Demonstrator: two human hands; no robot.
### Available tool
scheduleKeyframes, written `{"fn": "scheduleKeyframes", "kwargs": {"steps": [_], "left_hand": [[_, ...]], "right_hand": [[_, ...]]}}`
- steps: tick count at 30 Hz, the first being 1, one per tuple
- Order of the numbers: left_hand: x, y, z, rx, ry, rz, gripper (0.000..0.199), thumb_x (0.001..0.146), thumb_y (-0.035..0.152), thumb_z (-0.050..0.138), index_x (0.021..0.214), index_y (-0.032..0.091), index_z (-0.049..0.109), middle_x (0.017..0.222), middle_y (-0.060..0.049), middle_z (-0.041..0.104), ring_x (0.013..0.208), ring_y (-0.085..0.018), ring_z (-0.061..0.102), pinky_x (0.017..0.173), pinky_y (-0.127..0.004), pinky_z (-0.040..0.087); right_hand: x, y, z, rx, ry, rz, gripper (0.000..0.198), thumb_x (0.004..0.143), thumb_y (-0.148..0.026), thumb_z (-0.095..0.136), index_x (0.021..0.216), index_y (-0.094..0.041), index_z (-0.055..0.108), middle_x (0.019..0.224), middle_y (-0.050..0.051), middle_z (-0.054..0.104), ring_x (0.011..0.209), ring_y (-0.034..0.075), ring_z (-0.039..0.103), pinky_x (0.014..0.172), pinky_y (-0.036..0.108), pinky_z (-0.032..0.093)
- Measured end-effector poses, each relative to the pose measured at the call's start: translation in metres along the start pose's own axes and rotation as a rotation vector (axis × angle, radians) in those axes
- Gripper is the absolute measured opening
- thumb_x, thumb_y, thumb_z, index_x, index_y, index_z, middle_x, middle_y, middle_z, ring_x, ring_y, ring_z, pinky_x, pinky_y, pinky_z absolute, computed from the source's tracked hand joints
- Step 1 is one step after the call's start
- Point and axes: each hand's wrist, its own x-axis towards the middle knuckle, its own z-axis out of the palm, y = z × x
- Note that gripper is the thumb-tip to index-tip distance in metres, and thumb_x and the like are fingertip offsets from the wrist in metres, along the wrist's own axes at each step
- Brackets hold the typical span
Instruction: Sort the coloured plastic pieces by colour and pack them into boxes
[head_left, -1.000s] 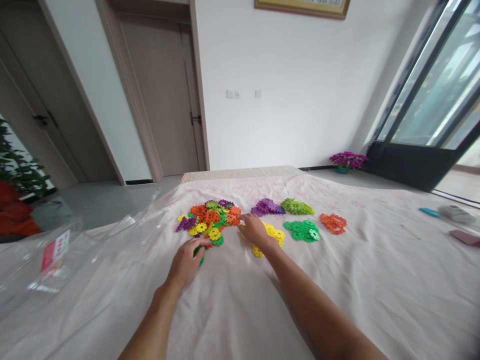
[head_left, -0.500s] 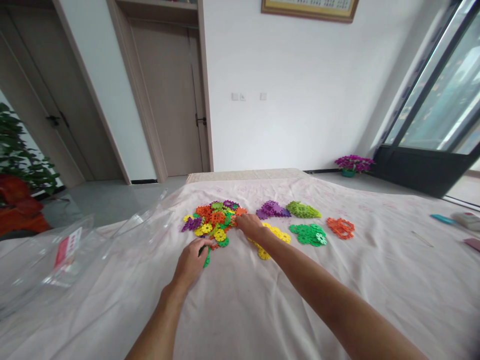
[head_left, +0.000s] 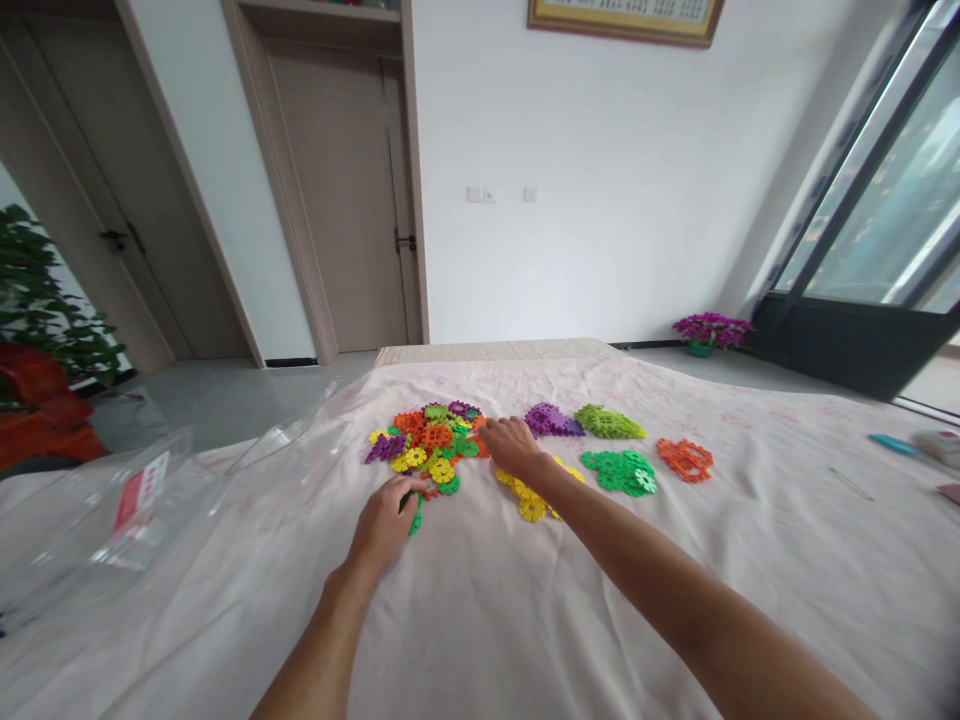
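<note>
Snowflake-shaped plastic discs lie in a mixed pile (head_left: 437, 436) in the middle of the cloth. At its near edge rests my left hand (head_left: 386, 520), fingers curled, with a green snowflake disc (head_left: 415, 518) showing between its fingers and the cloth. My right hand (head_left: 512, 446) reaches over the pile's right edge, beside an orange disc (head_left: 481, 442). Its fingers are bent together and their tips are hidden, so what they pinch cannot be made out. Partly under the right forearm lie yellow discs (head_left: 532, 508).
Single-colour groups lie to the right: purple discs (head_left: 550, 419), light-green discs (head_left: 609, 422), green discs (head_left: 616, 471) and orange discs (head_left: 684, 460). A clear plastic bag (head_left: 172, 510) spreads over the left side. A blue item (head_left: 892, 444) is at the far right of the cloth (head_left: 465, 620).
My right hand has drawn slightly right, away from the pile, uncovering more orange at its edge. The left hand stays almost in place. The view has shifted a little.
</note>
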Motion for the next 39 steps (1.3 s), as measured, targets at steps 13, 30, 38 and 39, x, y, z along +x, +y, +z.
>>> {"fn": "scheduleKeyframes", "kwargs": {"steps": [13,30,38,39], "left_hand": [[-0.001,0.001,0.001,0.013,0.007,0.006,0.027,0.084,0.02,0.045,0.093,0.023,0.07,0.104,-0.003,0.07,0.102,-0.018,0.064,0.094,-0.031,0.048],[-0.001,-0.006,0.003,0.02,0.006,0.014,0.026,0.084,0.024,0.046,0.094,0.023,0.07,0.104,-0.003,0.07,0.103,-0.019,0.064,0.095,-0.033,0.047],[0.0,-0.009,0.005,0.047,0.006,0.016,0.025,0.084,0.025,0.046,0.094,0.024,0.07,0.104,-0.003,0.07,0.103,-0.019,0.064,0.095,-0.032,0.048],[0.0,-0.009,0.005,0.048,0.008,0.018,0.025,0.084,0.025,0.046,0.093,0.024,0.07,0.104,-0.003,0.07,0.103,-0.019,0.064,0.096,-0.032,0.048]], "right_hand": [[-0.027,0.065,0.004,0.409,0.222,0.217,0.03,0.095,-0.029,0.044,0.102,-0.022,0.072,0.099,0.004,0.073,0.091,0.016,0.065,0.076,0.022,0.042],[-0.087,0.1,0.015,0.57,0.52,0.318,0.027,0.092,-0.033,0.049,0.103,-0.022,0.071,0.099,0.003,0.072,0.09,0.017,0.066,0.082,0.027,0.047],[-0.161,0.17,-0.014,0.034,0.37,0.331,0.028,0.095,-0.025,0.046,0.109,-0.026,0.07,0.1,0.006,0.07,0.085,0.018,0.062,0.072,0.027,0.04],[-0.166,0.177,-0.017,-0.054,0.318,0.275,0.028,0.094,-0.021,0.046,0.109,-0.026,0.07,0.098,0.006,0.069,0.085,0.018,0.061,0.073,0.028,0.038]]}}
